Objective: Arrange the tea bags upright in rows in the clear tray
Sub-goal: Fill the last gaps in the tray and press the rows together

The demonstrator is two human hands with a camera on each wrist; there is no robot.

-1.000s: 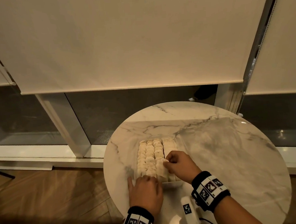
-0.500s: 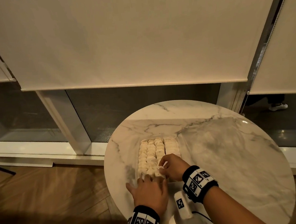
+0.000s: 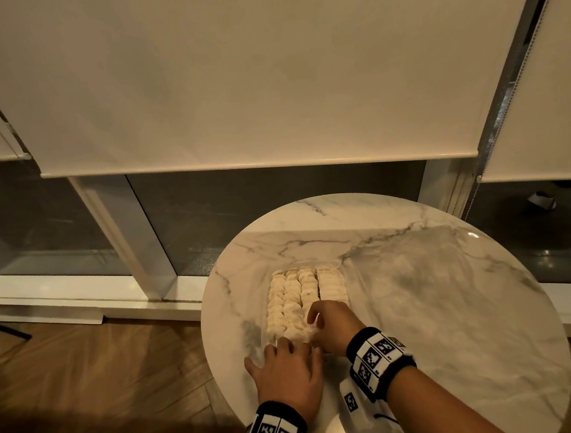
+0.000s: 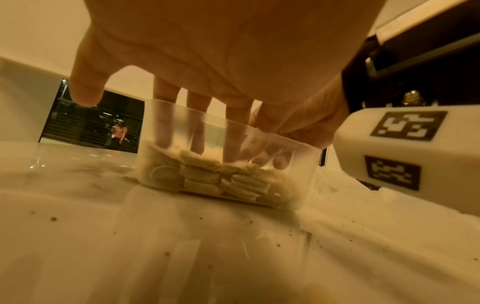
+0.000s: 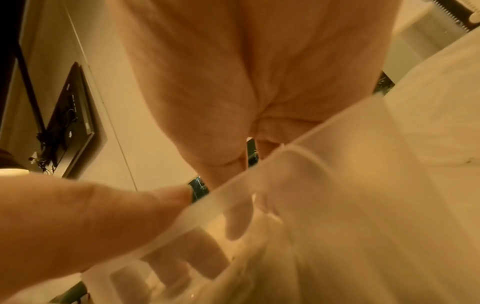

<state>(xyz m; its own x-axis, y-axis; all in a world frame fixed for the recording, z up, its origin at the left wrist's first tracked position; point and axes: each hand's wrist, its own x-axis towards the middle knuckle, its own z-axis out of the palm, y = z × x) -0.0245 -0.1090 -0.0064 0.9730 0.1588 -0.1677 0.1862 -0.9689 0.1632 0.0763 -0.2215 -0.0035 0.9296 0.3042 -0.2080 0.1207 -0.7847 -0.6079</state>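
Your right hand (image 3: 332,324) pinched a tea bag (image 3: 310,331) at the tray's (image 4: 298,156) near end, rows running away; left hand's (image 3: 290,375) spread fingers (image 4: 235,131) pressed beside it.

Tray (image 4: 298,164) frosted clear plastic; table (image 3: 435,307) glossy veined marble; tea bags (image 3: 293,293) matt paper.

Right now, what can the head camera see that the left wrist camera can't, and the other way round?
Only the head view shows the whole round marble table, the blinds, and the tea bags from above in four rows. Only the left wrist view looks sideways through the clear tray wall, with fingertips dipping inside onto the bags. Both show the left hand and right hand at the tray's near end.
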